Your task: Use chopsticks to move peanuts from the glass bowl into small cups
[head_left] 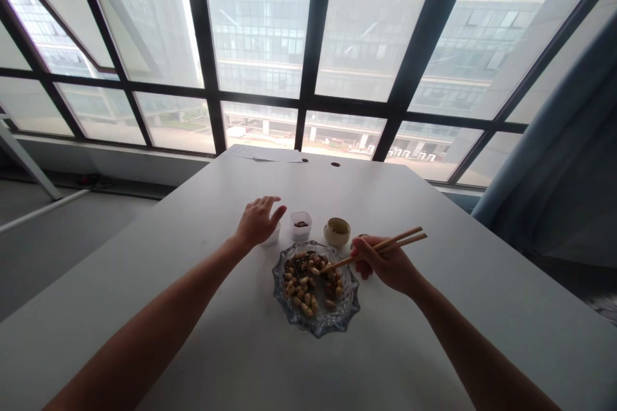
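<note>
A scalloped glass plate [318, 327] holds a heap of mixed nuts [302, 289] in shells, with small dark bits among them. My right hand [383, 263], closed round a pair of wooden chopsticks [398, 241], is at the plate's right side. The chopstick tips reach down to the nuts near the middle. My left hand [260, 221] has its fingers stretched out and thumb apart, over a clear plastic cup [273, 236] that it partly hides. Between the hands, behind the plate, stand a second clear cup [301, 234] with dark contents and a small yellowish-green bowl [337, 232].
Everything stands on a white table [207, 347]. At its far end lie white paper sheets [270, 155] near two dark cable holes. Large dark-framed windows [308, 70] rise beyond, with a blue-grey curtain [554, 135] on the right.
</note>
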`<state>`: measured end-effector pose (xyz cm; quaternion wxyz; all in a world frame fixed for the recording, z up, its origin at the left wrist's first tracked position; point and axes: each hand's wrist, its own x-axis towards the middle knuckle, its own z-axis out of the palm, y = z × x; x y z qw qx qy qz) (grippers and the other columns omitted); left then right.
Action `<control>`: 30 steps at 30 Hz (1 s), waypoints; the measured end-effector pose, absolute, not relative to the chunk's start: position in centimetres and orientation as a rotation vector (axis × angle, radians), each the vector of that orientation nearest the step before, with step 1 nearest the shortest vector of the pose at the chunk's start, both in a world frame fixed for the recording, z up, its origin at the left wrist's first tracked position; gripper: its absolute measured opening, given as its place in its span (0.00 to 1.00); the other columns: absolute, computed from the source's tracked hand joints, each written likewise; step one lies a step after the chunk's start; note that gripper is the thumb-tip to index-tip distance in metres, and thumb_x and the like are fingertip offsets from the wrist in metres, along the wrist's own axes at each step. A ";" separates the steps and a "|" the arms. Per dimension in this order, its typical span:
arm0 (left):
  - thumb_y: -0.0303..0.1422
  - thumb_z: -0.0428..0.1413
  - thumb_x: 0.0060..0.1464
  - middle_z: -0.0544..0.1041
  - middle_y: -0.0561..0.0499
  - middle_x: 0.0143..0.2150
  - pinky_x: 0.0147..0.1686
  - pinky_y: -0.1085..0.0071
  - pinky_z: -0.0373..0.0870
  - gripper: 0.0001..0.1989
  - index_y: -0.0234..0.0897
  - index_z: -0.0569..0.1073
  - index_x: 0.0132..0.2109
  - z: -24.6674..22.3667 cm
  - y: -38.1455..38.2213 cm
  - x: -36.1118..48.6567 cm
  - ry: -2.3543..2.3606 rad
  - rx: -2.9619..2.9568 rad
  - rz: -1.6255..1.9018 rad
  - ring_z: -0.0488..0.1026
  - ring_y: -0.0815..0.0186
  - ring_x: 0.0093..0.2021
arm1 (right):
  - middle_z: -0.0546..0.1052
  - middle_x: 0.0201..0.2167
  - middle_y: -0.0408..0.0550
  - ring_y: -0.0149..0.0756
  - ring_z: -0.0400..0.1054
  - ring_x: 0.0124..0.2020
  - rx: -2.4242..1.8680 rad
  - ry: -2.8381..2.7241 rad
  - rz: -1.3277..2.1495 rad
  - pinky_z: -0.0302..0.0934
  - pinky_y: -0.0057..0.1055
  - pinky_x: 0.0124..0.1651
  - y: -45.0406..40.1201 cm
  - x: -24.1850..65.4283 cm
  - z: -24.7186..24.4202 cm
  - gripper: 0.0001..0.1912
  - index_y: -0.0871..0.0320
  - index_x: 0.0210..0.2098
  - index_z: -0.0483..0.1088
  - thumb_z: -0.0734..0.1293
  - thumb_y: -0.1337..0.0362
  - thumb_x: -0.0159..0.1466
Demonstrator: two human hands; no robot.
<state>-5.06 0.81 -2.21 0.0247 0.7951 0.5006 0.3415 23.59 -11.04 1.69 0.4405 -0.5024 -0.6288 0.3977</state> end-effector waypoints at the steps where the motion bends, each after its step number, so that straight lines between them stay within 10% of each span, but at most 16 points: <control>1: 0.50 0.40 0.66 0.75 0.39 0.56 0.56 0.49 0.64 0.26 0.37 0.70 0.55 -2.8 0.7 -5.9 1.559 2.413 1.097 0.71 0.49 0.56 | 0.73 0.13 0.45 0.29 0.66 0.13 -1.231 -1.538 0.943 0.60 0.23 0.15 -11.0 23.5 1.6 0.31 0.60 0.22 0.73 0.69 0.36 0.55; 10: 0.59 0.46 0.58 0.72 0.36 0.59 0.57 0.51 0.67 0.37 0.34 0.63 0.61 -7.7 0.0 -7.6 1.436 2.124 1.140 0.72 0.49 0.57 | 0.74 0.13 0.45 0.29 0.66 0.12 -1.234 -1.777 1.341 0.59 0.22 0.14 -12.4 23.1 2.3 0.27 0.60 0.23 0.71 0.68 0.40 0.60; 30: 0.54 0.53 0.56 0.75 0.38 0.55 0.52 0.53 0.71 0.35 0.37 0.62 0.63 -7.5 -0.8 -7.2 1.507 2.210 0.982 0.75 0.50 0.51 | 0.74 0.16 0.48 0.32 0.69 0.17 -1.137 -2.067 0.751 0.63 0.27 0.20 -12.5 23.5 2.8 0.24 0.59 0.22 0.71 0.64 0.50 0.68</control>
